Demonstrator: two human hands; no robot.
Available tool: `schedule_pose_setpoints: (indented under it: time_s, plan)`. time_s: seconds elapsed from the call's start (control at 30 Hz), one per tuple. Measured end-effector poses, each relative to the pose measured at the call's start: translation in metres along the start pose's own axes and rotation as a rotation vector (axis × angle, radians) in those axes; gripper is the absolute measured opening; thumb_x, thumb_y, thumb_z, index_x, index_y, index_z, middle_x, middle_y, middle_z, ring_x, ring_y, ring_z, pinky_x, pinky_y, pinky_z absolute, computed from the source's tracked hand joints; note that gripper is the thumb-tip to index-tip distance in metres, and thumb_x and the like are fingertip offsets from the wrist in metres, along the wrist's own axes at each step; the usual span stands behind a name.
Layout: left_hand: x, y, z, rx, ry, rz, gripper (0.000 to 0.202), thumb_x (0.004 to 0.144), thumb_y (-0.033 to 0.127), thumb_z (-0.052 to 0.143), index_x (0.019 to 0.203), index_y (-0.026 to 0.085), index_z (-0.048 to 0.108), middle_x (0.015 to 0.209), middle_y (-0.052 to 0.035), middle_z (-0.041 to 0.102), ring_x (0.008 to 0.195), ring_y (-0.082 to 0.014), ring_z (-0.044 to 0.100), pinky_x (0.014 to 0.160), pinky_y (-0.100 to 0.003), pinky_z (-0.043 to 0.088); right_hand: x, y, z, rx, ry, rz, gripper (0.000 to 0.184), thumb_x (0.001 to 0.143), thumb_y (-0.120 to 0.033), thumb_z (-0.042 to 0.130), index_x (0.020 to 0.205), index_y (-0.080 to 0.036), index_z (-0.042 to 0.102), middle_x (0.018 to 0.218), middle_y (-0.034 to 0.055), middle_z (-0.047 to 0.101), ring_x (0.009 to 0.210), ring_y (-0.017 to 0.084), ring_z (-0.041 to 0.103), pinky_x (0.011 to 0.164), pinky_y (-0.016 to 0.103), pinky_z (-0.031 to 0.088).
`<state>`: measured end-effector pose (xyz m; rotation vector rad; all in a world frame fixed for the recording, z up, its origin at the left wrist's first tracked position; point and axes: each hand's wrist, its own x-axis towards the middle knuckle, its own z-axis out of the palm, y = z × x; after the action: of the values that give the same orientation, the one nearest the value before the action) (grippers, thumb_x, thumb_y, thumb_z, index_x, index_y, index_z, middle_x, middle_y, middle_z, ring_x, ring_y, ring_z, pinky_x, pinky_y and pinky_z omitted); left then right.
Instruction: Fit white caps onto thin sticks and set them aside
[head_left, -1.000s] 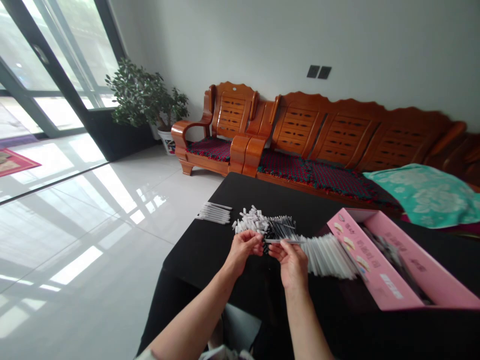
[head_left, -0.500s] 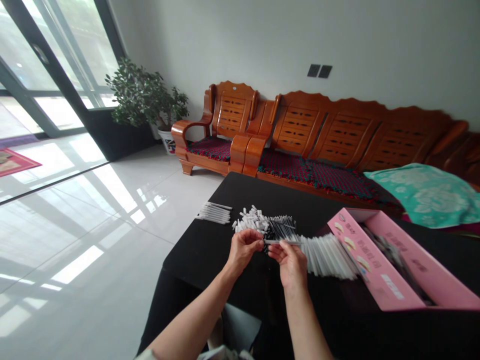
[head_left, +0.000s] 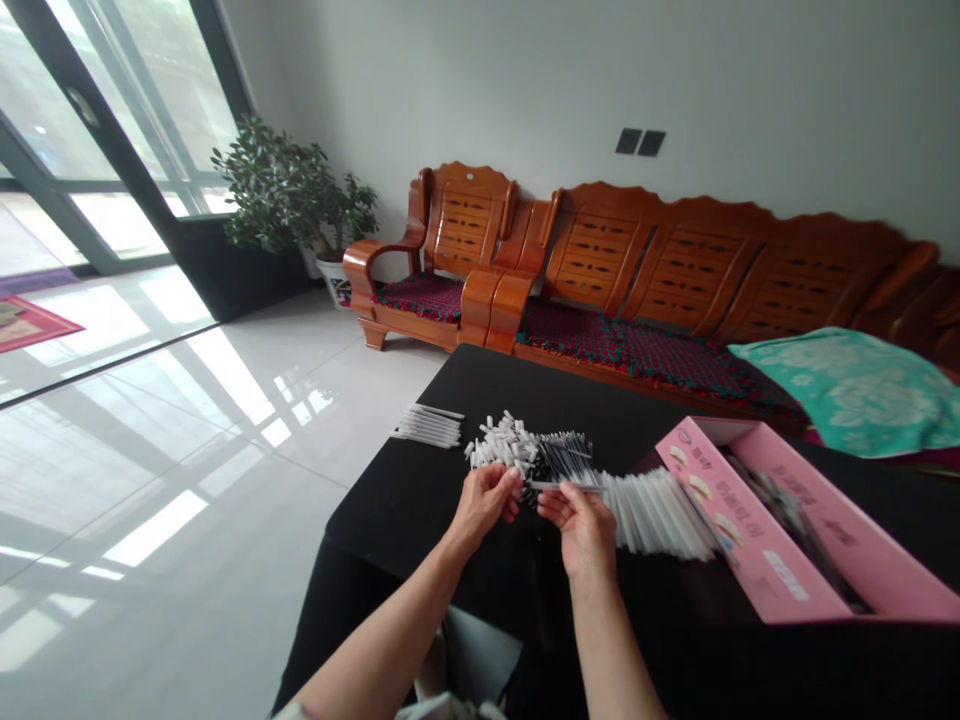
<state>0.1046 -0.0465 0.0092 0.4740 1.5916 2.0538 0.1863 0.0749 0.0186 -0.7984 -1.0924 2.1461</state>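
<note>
My right hand (head_left: 585,525) pinches a slim pen barrel (head_left: 545,486) between thumb and fingers, its free end pointing left. My left hand (head_left: 484,500) is just left of that end, thumb and forefinger pressed together. Whatever it may hold is too small to make out. Right behind my hands lie a heap of small white caps (head_left: 506,437) and a bundle of dark, thin refills (head_left: 568,455). Many pale translucent tubes (head_left: 652,512) are spread to the right. Several white pens (head_left: 430,426) lie side by side at the left.
A black table (head_left: 405,515) bears everything. The open pink box (head_left: 739,525) with dark contents stands on its right side. Beyond the table are a wooden sofa (head_left: 686,255), a turquoise cloth (head_left: 855,395) and a potted plant (head_left: 281,195).
My left hand has drawn slightly left, off the end of the pen barrel, and its fingers have curled. The right hand holds the barrel in nearly the same place.
</note>
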Motion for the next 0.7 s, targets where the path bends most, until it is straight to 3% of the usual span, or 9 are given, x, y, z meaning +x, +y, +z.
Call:
schedule_pose_setpoints:
  time_s: [0.13, 0.27, 0.37, 0.53, 0.6, 0.7]
  plan:
    - [0.0003, -0.0015, 0.0005, 0.058, -0.013, -0.047, 0.043, 0.075, 0.054, 0.069, 0.066, 0.012, 0.061, 0.054, -0.0004, 0.057, 0.039, -0.0082, 0.049, 0.034, -0.018, 0.036, -0.0008, 0.0032, 0.0004, -0.004, -0.018, -0.005, 0.032, 0.059, -0.025, 0.083, 0.079, -0.013, 0.061, 0.061, 0.0068, 0.073, 0.053, 0.022, 0.071, 0.047, 0.027, 0.059]
    - [0.0015, -0.0016, 0.0001, -0.038, -0.019, -0.019, 0.038, 0.065, 0.045, 0.08, 0.072, 0.012, 0.062, 0.055, 0.0002, 0.059, 0.043, -0.0092, 0.053, 0.041, -0.019, 0.043, -0.0011, 0.0031, 0.0013, -0.001, -0.006, -0.003, 0.034, 0.056, -0.025, 0.084, 0.078, -0.013, 0.061, 0.06, 0.0065, 0.072, 0.052, 0.022, 0.071, 0.045, 0.027, 0.059]
    - [0.0015, -0.0007, -0.0002, -0.084, -0.016, -0.004, 0.045, 0.059, 0.042, 0.085, 0.086, 0.012, 0.065, 0.065, -0.0013, 0.063, 0.05, -0.0113, 0.058, 0.045, -0.021, 0.049, -0.001, 0.0024, 0.0012, 0.002, 0.001, -0.004, 0.035, 0.054, -0.026, 0.085, 0.078, -0.013, 0.061, 0.06, 0.0071, 0.072, 0.052, 0.022, 0.071, 0.045, 0.027, 0.058]
    - [0.0002, -0.0032, 0.0006, 0.053, -0.009, -0.07, 0.048, 0.077, 0.058, 0.065, 0.067, 0.011, 0.062, 0.054, -0.0014, 0.057, 0.038, -0.0075, 0.049, 0.032, -0.016, 0.034, -0.0018, 0.0019, 0.001, -0.006, -0.001, 0.0, 0.035, 0.054, -0.026, 0.085, 0.077, -0.013, 0.061, 0.06, 0.0079, 0.073, 0.052, 0.022, 0.07, 0.045, 0.027, 0.058]
    - [0.0002, -0.0043, 0.0008, 0.055, -0.021, -0.068, 0.047, 0.076, 0.056, 0.067, 0.064, 0.012, 0.061, 0.052, -0.0006, 0.056, 0.036, -0.0066, 0.047, 0.031, -0.016, 0.032, -0.0021, 0.0018, 0.0011, -0.006, 0.0, 0.003, 0.034, 0.054, -0.025, 0.085, 0.076, -0.013, 0.061, 0.059, 0.0076, 0.072, 0.051, 0.022, 0.07, 0.045, 0.027, 0.058]
    - [0.0009, -0.0039, 0.0004, -0.017, -0.017, -0.031, 0.04, 0.065, 0.047, 0.08, 0.074, 0.012, 0.063, 0.056, 0.0003, 0.059, 0.042, -0.0078, 0.052, 0.038, -0.016, 0.041, -0.0022, 0.0015, 0.0011, -0.004, 0.007, 0.006, 0.033, 0.054, -0.025, 0.085, 0.075, -0.013, 0.062, 0.059, 0.0066, 0.072, 0.051, 0.022, 0.07, 0.045, 0.027, 0.058]
